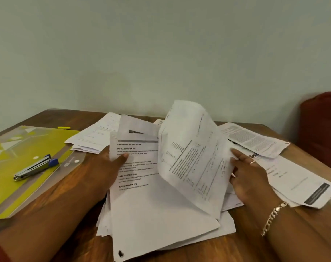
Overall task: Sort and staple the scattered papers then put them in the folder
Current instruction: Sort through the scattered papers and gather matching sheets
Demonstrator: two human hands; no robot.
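Holding: left hand [108,165] grips the left edge of a printed sheet [142,186], thumb curled over its face, fingers hidden beneath.
Right hand: right hand [248,178] pinches the edge of a curled page [195,157], lifted and bowed; forefinger straight along the edge, other fingers tucked behind. Thin ring on one finger, chain bracelet [274,217] at the wrist.
Near pile: loose white papers [161,233], flat and overlapping, one corner bearing a dark blot; lower edge nearly cut off.
Desk: brown wood grain [70,188].
Folder: yellow-green translucent plastic folder [19,144], glossy, lying flat at left, near corner cut off.
Stapler: slim metal stapler [36,167] with blue end, resting on the folder.
Far papers: further sheets [255,138] fanned behind; small print blurred.
Far edge: yellow pen-like object [64,127], hard to identify.
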